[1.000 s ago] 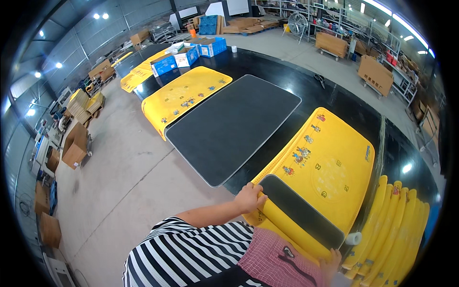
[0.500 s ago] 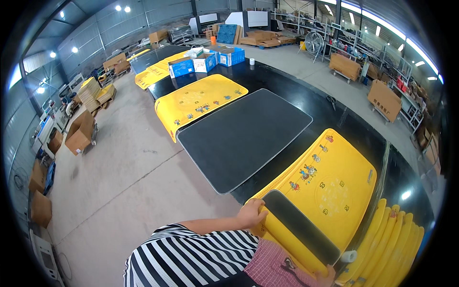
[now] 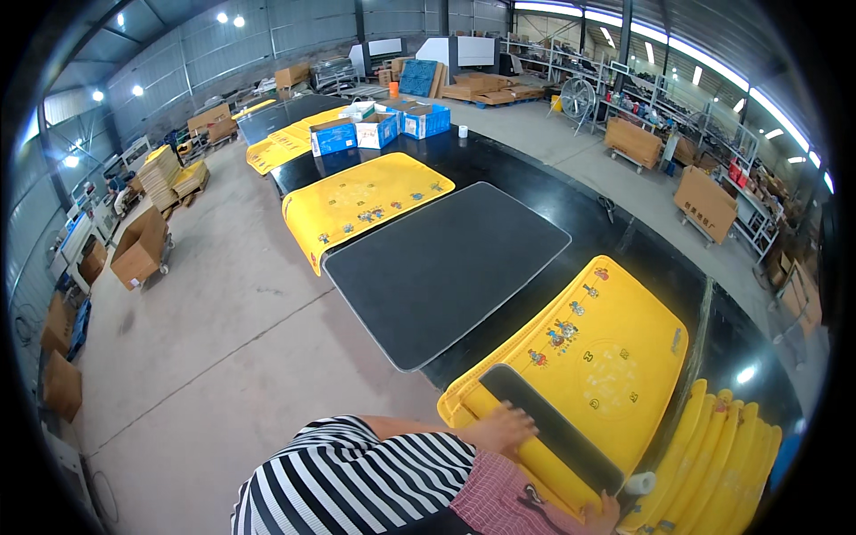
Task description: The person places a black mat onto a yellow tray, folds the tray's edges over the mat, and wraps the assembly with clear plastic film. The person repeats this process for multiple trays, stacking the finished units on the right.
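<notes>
A yellow mat with small cartoon figures lies in front of me on the black table. Along its near side runs a dark, round-cornered strip, seemingly a folded-over part of a mat's underside. My left hand rests on the yellow near part beside this strip, fingers spread and slightly blurred. At the strip's other end my right hand is bent round the mat's near edge; the lower part of this hand is cut off by the picture's rim.
A flat dark mat and another yellow mat lie farther along the table. Blue-and-white boxes stand beyond. Several folded yellow mats and a white roll sit at my right. Scissors lie near the far edge.
My left hand has let go of the strip's corner and slid right along the yellow near part, its fingers spreading. My right hand stays at the other end. The whole view has shifted slightly.
</notes>
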The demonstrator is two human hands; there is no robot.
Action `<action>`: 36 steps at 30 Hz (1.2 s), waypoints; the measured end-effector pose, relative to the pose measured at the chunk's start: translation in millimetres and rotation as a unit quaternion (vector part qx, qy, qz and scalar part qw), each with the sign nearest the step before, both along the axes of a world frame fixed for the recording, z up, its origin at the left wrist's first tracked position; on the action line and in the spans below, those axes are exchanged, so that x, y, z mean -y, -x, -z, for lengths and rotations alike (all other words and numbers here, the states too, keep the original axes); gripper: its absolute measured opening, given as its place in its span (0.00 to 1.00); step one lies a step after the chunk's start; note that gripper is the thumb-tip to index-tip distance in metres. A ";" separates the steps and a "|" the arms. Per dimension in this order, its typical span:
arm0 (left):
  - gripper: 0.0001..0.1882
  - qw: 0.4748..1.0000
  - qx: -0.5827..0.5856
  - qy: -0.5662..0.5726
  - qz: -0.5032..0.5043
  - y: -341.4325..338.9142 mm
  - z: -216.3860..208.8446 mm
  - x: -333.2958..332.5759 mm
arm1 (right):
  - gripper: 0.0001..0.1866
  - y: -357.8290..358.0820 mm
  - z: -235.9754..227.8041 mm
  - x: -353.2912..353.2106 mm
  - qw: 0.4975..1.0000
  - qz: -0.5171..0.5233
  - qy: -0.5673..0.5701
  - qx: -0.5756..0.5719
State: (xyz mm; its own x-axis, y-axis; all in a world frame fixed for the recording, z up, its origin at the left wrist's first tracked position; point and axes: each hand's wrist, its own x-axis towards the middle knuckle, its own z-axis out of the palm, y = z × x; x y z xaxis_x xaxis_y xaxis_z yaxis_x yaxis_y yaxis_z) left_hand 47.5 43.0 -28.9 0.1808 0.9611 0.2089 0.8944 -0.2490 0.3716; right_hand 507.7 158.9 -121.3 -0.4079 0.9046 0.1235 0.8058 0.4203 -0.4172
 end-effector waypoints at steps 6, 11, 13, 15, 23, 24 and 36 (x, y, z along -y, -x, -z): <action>0.42 0.993 -0.011 0.018 0.113 -36.1 -9.3 -51.3 | 0.21 53.7 -60.0 -28.7 0.986 0.012 -0.093 0.139; 0.42 0.990 -0.025 0.055 0.130 -22.6 -10.5 -73.2 | 0.27 88.2 -158.7 -42.1 0.994 0.075 0.032 -0.078; 0.42 0.988 -0.030 0.060 0.139 -28.3 -11.4 -77.7 | 0.31 46.3 -145.6 -66.2 0.982 0.049 -0.070 -0.168; 0.43 0.988 -0.036 0.070 0.134 -27.6 -3.1 -84.2 | 0.30 9.1 -133.3 -103.9 0.986 0.088 -0.093 -0.106; 0.43 0.990 -0.057 0.069 0.111 -27.4 7.0 -86.5 | 0.23 -36.8 -62.5 -161.0 0.933 0.006 0.344 -0.103; 0.43 0.989 -0.063 0.064 0.113 -26.4 6.6 -86.6 | 0.23 -23.5 -66.1 -157.3 0.938 0.010 0.333 -0.100; 0.41 0.992 -0.059 0.044 0.101 -29.5 -1.0 -82.0 | 0.21 54.8 -82.6 -129.6 0.962 -0.015 0.247 -0.115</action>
